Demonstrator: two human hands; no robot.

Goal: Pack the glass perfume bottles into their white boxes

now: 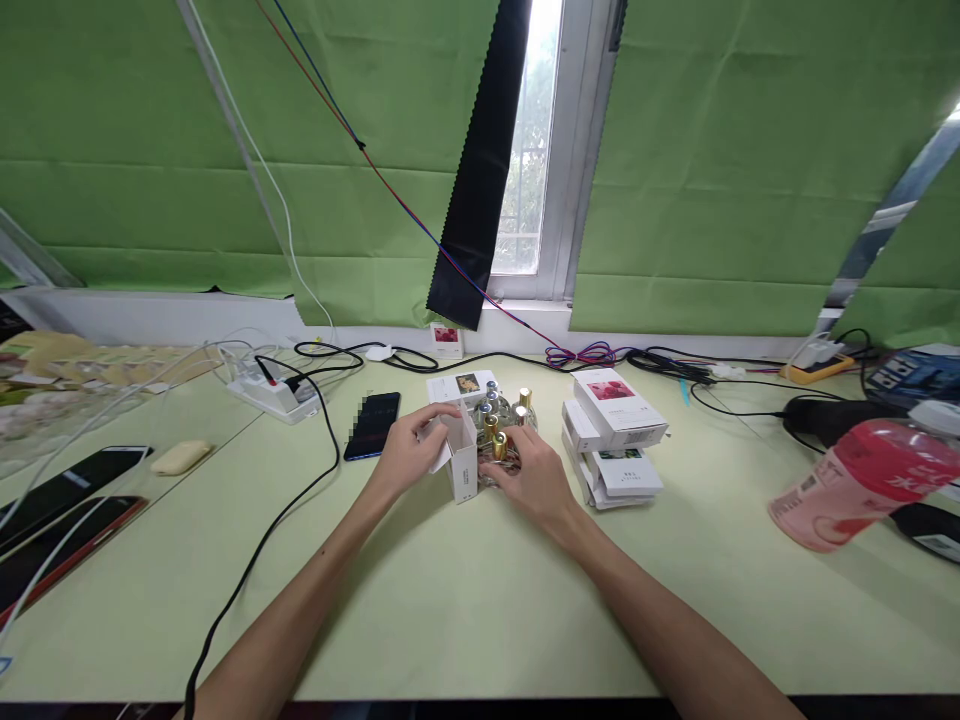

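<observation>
My left hand [409,452] grips a small white carton [463,470] standing upright, its top flaps open. Close on its right, my right hand [534,470] has thumb and fingers around a perfume bottle [499,446] with a gold cap; the hand hides part of the glass. More clear glass bottles with gold and silver caps [491,390] stand just behind in a tight cluster. Behind the carton lies another white box [450,387] with a picture on it. Right of my right hand is a stack of white boxes [619,410], the top one bearing a red picture.
A dark phone [373,425] lies left of my left hand, near a black cable [330,440] and a power strip [274,395]. Further left are more phones [67,490] and a pale yellow case [181,458]. A pink drink bottle [862,485] lies tilted at right.
</observation>
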